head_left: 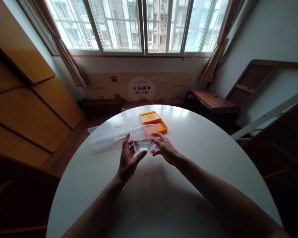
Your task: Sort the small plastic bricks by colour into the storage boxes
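Between my two hands, above the white table, is a small clear plastic box (145,145) with its clear lid (141,131) raised at the back. My left hand (129,155) grips the box's left side, thumb along the near edge. My right hand (165,147) has its fingers closed on the right side, near the lid. Something small with blue and green colour shows by the left fingers; I cannot make out what it is. Just beyond the box lies an open orange plastic case (161,126). Several clear plastic boxes (103,140) stand to the left of it.
The round white table (208,145) fills the middle of the view. Behind it are a low wooden stool or chair (213,99) and a printed cardboard panel (173,82) below the window. Yellow-brown cabinets (27,112) line the left side.
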A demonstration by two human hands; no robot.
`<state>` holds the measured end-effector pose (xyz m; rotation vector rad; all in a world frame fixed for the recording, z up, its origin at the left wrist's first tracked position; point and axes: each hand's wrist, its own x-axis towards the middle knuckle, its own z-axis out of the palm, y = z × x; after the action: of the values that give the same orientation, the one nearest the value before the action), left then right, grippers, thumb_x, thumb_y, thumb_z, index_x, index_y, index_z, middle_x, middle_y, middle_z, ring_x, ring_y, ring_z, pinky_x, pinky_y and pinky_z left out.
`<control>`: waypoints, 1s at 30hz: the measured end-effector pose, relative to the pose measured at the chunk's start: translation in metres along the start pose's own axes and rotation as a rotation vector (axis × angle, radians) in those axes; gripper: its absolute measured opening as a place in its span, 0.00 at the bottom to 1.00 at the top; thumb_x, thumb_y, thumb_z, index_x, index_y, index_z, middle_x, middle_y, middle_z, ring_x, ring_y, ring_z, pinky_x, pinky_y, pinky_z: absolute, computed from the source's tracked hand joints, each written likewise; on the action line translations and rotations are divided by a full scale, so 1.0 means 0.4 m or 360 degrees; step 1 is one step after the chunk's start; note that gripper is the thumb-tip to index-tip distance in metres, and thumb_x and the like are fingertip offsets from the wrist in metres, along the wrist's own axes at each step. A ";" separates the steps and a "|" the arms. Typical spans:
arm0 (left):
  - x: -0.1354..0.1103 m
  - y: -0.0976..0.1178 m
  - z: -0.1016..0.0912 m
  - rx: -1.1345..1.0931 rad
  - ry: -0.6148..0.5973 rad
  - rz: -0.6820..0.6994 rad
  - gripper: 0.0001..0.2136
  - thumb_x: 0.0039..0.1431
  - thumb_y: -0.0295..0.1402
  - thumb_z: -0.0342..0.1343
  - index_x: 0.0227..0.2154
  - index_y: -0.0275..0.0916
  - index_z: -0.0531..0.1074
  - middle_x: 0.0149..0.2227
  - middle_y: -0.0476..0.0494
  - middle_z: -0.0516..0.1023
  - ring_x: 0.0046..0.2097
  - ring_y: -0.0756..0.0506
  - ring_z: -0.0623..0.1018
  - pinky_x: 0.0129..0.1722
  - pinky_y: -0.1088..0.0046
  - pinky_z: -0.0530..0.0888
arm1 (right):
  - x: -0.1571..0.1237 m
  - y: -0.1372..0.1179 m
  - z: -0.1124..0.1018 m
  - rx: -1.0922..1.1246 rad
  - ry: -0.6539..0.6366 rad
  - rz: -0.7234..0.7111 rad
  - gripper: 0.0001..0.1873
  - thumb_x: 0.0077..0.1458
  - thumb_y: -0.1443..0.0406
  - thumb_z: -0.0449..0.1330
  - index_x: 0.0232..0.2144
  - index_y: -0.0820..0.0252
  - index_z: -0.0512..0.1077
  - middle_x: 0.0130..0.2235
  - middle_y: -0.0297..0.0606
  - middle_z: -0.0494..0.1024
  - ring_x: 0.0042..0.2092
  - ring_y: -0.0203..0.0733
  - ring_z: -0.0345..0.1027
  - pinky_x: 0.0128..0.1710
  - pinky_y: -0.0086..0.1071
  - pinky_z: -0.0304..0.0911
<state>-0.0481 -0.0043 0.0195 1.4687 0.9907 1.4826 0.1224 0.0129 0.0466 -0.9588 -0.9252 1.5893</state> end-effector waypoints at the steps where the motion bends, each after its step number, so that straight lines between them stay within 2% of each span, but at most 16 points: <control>1: -0.002 -0.004 0.003 0.0038 -0.0049 -0.0016 0.41 0.47 0.39 0.67 0.62 0.47 0.51 0.48 0.41 0.68 0.47 0.42 0.77 0.46 0.62 0.76 | 0.000 0.004 -0.003 -0.0040 0.0097 -0.0015 0.13 0.50 0.62 0.61 0.39 0.59 0.68 0.32 0.34 0.75 0.21 0.31 0.67 0.13 0.24 0.63; 4: -0.006 -0.015 0.009 0.0138 -0.0204 -0.0017 0.38 0.47 0.40 0.66 0.60 0.43 0.55 0.50 0.37 0.70 0.48 0.40 0.77 0.49 0.58 0.74 | 0.005 0.011 -0.028 -0.0186 0.0232 -0.0102 0.09 0.49 0.62 0.59 0.33 0.60 0.68 0.31 0.33 0.74 0.18 0.29 0.63 0.09 0.21 0.56; 6: -0.003 -0.017 0.008 0.0181 -0.0247 0.0010 0.36 0.48 0.40 0.65 0.59 0.42 0.57 0.51 0.35 0.70 0.49 0.40 0.77 0.50 0.56 0.74 | 0.017 0.007 -0.054 -0.0246 0.0206 -0.0188 0.10 0.47 0.63 0.60 0.35 0.59 0.67 0.31 0.32 0.74 0.18 0.29 0.63 0.10 0.22 0.57; 8: 0.009 -0.013 -0.002 0.0248 -0.0199 0.0052 0.35 0.49 0.40 0.64 0.59 0.42 0.58 0.53 0.35 0.70 0.51 0.40 0.75 0.52 0.56 0.72 | 0.040 -0.008 -0.086 -0.0260 0.0235 -0.0286 0.14 0.46 0.64 0.59 0.39 0.57 0.66 0.32 0.31 0.74 0.18 0.29 0.62 0.11 0.23 0.58; 11: 0.043 0.000 -0.048 0.0478 0.0091 0.0121 0.30 0.52 0.41 0.61 0.56 0.41 0.61 0.54 0.35 0.69 0.55 0.39 0.72 0.56 0.55 0.68 | 0.103 -0.047 -0.145 -0.0384 0.0513 -0.0404 0.16 0.48 0.65 0.56 0.42 0.57 0.66 0.33 0.33 0.74 0.21 0.31 0.63 0.14 0.23 0.59; 14: 0.081 0.011 -0.120 0.1096 0.0487 0.0181 0.23 0.53 0.41 0.58 0.51 0.39 0.68 0.53 0.35 0.69 0.57 0.36 0.68 0.57 0.53 0.65 | 0.186 -0.089 -0.202 -0.0892 0.0915 -0.0481 0.16 0.53 0.65 0.50 0.46 0.58 0.65 0.37 0.36 0.75 0.24 0.32 0.65 0.22 0.27 0.64; 15: 0.092 0.012 -0.143 0.1351 0.0568 0.0147 0.22 0.52 0.41 0.58 0.49 0.38 0.69 0.53 0.35 0.68 0.58 0.34 0.67 0.59 0.50 0.62 | 0.213 -0.100 -0.217 -0.0977 0.0935 -0.0498 0.16 0.54 0.65 0.50 0.46 0.58 0.66 0.37 0.37 0.75 0.25 0.34 0.66 0.26 0.30 0.65; 17: 0.106 0.006 -0.183 0.1753 0.0618 -0.0084 0.21 0.53 0.41 0.57 0.49 0.39 0.70 0.56 0.33 0.65 0.59 0.30 0.63 0.59 0.45 0.58 | 0.261 -0.113 -0.238 -0.1099 0.0900 -0.0534 0.14 0.53 0.65 0.53 0.43 0.58 0.69 0.37 0.37 0.76 0.30 0.37 0.69 0.36 0.34 0.66; 20: 0.114 -0.013 -0.215 0.1995 0.0487 -0.0342 0.19 0.54 0.41 0.55 0.47 0.39 0.72 0.55 0.32 0.67 0.59 0.30 0.63 0.58 0.46 0.59 | 0.312 -0.102 -0.242 -0.1220 0.0834 -0.0543 0.12 0.53 0.65 0.56 0.40 0.57 0.72 0.36 0.39 0.78 0.38 0.41 0.71 0.45 0.36 0.63; 26: 0.119 -0.032 -0.214 0.2081 0.0391 -0.0205 0.16 0.54 0.40 0.54 0.44 0.39 0.74 0.52 0.35 0.71 0.56 0.33 0.67 0.56 0.51 0.62 | 0.366 -0.023 -0.197 -0.1300 0.0785 -0.0497 0.14 0.56 0.64 0.54 0.44 0.60 0.72 0.42 0.43 0.78 0.43 0.42 0.72 0.47 0.36 0.64; 30: 0.123 -0.025 -0.218 0.2132 0.0373 -0.0230 0.18 0.55 0.40 0.53 0.46 0.38 0.73 0.50 0.35 0.74 0.52 0.33 0.70 0.55 0.51 0.62 | 0.393 0.004 -0.159 -0.1322 0.0767 -0.0510 0.17 0.58 0.64 0.52 0.48 0.62 0.70 0.45 0.46 0.77 0.46 0.44 0.71 0.51 0.38 0.62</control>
<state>-0.1349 0.0460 0.0267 1.9828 2.4348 0.8062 0.1539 0.1727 -0.0005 -1.5729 -1.3242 0.6215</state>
